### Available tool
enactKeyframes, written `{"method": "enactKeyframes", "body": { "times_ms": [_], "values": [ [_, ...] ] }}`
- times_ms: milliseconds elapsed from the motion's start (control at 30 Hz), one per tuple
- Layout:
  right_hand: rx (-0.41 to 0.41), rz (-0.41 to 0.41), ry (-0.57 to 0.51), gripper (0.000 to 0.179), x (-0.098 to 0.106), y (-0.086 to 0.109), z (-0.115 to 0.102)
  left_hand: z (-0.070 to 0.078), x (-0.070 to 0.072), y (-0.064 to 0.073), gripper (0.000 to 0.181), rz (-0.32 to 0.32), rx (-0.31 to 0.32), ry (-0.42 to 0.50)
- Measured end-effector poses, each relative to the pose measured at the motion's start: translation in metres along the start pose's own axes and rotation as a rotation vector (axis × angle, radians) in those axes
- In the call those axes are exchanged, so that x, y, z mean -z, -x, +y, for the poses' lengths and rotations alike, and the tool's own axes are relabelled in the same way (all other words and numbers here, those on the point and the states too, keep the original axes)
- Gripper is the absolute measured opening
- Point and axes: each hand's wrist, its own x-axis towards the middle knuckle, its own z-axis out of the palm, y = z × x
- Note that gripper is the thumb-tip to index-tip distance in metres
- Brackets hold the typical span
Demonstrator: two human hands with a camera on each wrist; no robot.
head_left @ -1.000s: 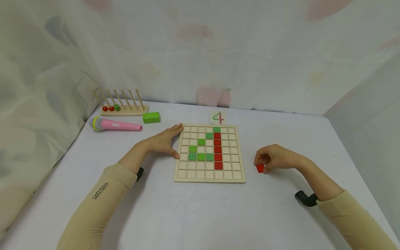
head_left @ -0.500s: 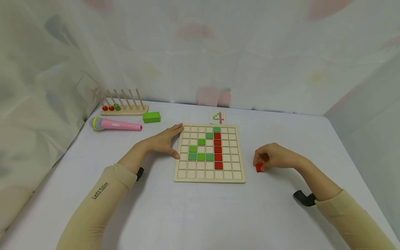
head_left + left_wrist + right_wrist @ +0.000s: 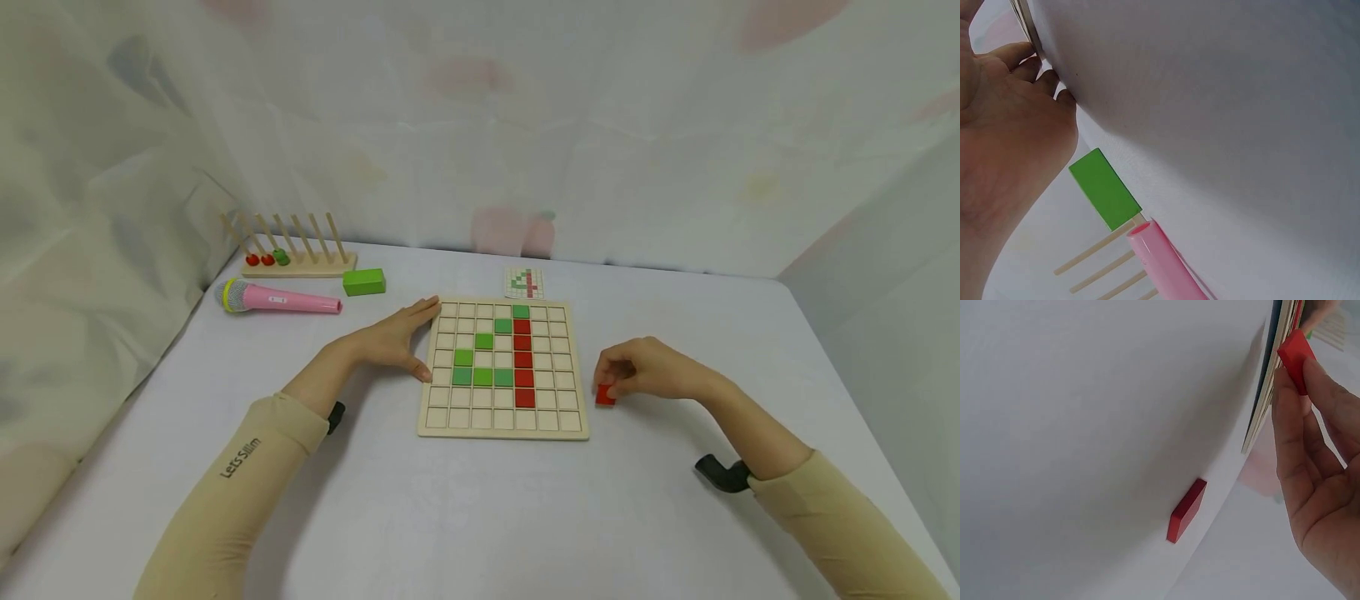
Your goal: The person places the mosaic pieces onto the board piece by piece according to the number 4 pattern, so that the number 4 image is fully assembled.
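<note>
A wooden grid board [image 3: 480, 418] lies mid-table, with a column of several red square tiles [image 3: 522, 359] and several green tiles [image 3: 483, 377] in its cells. My left hand [image 3: 386, 340] rests against its left edge, thumb and fingers spread. To the right of the board, my right hand [image 3: 648, 368] pinches a red square tile [image 3: 1294, 356] between thumb and fingers, just off the board's right edge in the head view. Another red tile [image 3: 1186, 511] lies on the table in the right wrist view; the right hand hides it from the head camera.
A small pattern card [image 3: 524, 282] lies behind the board. At the back left are a green block [image 3: 363, 282], a pink toy microphone [image 3: 292, 301] and a wooden peg rack [image 3: 311, 268] with red and green beads. A white curtain [image 3: 637, 150] hangs behind the table.
The right hand has moved left toward the board with the red tile pinched in it. The left hand and the board have stayed put.
</note>
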Motion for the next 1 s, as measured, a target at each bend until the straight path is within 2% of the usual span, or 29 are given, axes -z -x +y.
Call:
{"method": "enactKeyframes", "body": {
  "times_ms": [733,1000],
  "values": [
    [0.048,0.029,-0.104,0.014,-0.029,-0.03,-0.037,0.005,0.003,0.003,0.127,-0.013,-0.022,-0.003],
    [0.076,0.036,-0.1,0.012,-0.037,-0.04,-0.044,0.006,0.003,0.003,0.127,-0.014,-0.016,0.004]
  ]
}}
